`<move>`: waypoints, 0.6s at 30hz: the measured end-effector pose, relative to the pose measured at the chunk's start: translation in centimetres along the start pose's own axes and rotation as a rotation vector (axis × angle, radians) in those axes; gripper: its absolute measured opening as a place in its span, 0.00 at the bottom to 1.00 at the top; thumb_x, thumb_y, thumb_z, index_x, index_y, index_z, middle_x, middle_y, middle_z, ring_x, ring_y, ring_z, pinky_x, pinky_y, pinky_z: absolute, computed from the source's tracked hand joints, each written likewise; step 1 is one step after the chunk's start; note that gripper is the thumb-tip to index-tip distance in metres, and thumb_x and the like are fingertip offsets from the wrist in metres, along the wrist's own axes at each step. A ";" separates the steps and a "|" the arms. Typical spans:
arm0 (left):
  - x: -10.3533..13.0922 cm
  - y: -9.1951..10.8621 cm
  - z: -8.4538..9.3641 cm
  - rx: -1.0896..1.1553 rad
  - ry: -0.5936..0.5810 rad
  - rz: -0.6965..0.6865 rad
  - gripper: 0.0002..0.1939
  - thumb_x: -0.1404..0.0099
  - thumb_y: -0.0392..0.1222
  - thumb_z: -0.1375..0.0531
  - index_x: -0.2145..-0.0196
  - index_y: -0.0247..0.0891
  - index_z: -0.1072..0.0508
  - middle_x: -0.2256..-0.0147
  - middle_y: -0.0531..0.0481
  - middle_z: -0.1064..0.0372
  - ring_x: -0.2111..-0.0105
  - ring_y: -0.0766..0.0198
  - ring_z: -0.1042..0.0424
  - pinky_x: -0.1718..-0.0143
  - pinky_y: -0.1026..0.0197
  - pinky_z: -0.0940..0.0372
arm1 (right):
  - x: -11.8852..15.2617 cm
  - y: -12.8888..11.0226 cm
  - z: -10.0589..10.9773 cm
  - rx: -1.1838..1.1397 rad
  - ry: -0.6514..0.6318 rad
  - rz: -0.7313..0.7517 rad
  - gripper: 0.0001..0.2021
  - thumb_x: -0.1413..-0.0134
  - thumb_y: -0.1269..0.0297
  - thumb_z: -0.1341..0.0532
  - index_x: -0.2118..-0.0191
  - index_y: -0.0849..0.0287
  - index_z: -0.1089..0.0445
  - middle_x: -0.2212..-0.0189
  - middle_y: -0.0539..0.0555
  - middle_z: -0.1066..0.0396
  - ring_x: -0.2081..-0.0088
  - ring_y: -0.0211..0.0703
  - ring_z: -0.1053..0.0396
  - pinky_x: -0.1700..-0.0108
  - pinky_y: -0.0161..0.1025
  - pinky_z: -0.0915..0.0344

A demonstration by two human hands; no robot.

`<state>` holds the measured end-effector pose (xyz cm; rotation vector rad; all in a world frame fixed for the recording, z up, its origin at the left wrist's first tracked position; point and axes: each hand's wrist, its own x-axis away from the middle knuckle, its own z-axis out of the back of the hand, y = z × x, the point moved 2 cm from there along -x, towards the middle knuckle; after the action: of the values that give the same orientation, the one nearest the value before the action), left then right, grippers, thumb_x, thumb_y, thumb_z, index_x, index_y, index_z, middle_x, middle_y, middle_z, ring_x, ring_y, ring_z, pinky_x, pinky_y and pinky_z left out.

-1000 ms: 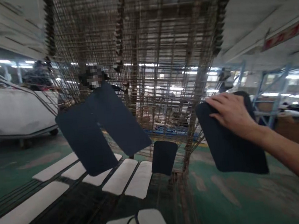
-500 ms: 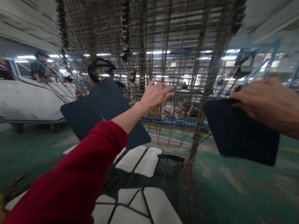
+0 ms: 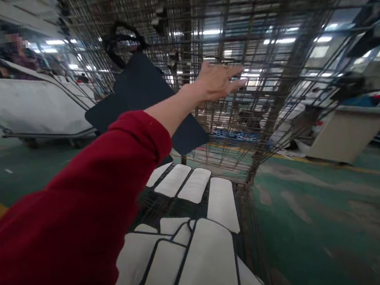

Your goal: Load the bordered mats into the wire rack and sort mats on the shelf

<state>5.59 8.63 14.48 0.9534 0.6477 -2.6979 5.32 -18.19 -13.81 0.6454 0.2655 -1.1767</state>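
Note:
My left hand (image 3: 219, 80) reaches forward at the wire rack (image 3: 265, 83), fingers stretched out and apart, with nothing visible in it. Whether its fingertips touch the wires, I cannot tell. Behind my red-sleeved forearm, dark flat panels (image 3: 145, 81) stand tilted in front of the rack, partly covered by my arm. Below, several white pieces with dark edges (image 3: 195, 185) lie on a low wire shelf. A larger pale piece (image 3: 207, 264) of the same sort overlaps others nearest me. My right hand is out of the picture.
A white cart on wheels (image 3: 35, 107) stands at the left, with a person (image 3: 17, 52) behind it. A black looped thing (image 3: 123, 40) hangs on the rack. To the right are a beige table (image 3: 347, 133) and green floor (image 3: 310, 234).
My right hand has left the view with the dark panel it held. My left hand has shifted right and up in view. Another white piece now lies at the shelf's right side.

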 end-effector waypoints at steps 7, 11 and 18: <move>-0.1 -0.2 -0.6 0.037 0.052 -0.015 0.31 0.35 0.63 0.64 0.43 0.45 0.43 0.46 0.44 0.37 0.50 0.45 0.36 0.52 0.34 0.45 | 1.9 11.4 -13.4 -0.138 -0.609 -0.398 0.44 0.66 0.86 0.48 0.37 0.63 0.54 0.36 0.61 0.59 0.37 0.63 0.59 0.42 0.63 0.50; 0.2 0.3 -0.3 0.080 0.067 0.001 0.34 0.35 0.64 0.63 0.43 0.40 0.42 0.45 0.42 0.39 0.47 0.42 0.39 0.50 0.35 0.47 | 5.4 11.8 -20.6 -0.253 -0.691 -0.374 0.42 0.65 0.88 0.52 0.38 0.58 0.48 0.37 0.56 0.54 0.37 0.57 0.59 0.39 0.62 0.55; -0.1 0.2 0.1 0.151 -0.002 0.071 0.35 0.37 0.67 0.64 0.43 0.45 0.41 0.44 0.44 0.40 0.46 0.45 0.42 0.48 0.38 0.54 | 7.7 16.0 -18.8 -0.417 -0.471 -0.558 0.29 0.52 0.77 0.55 0.42 0.64 0.42 0.42 0.57 0.44 0.41 0.43 0.44 0.39 0.44 0.46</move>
<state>5.66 8.40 14.51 0.9887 0.4056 -2.7147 25.40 -9.24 -27.37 -0.0963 0.2857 -1.7035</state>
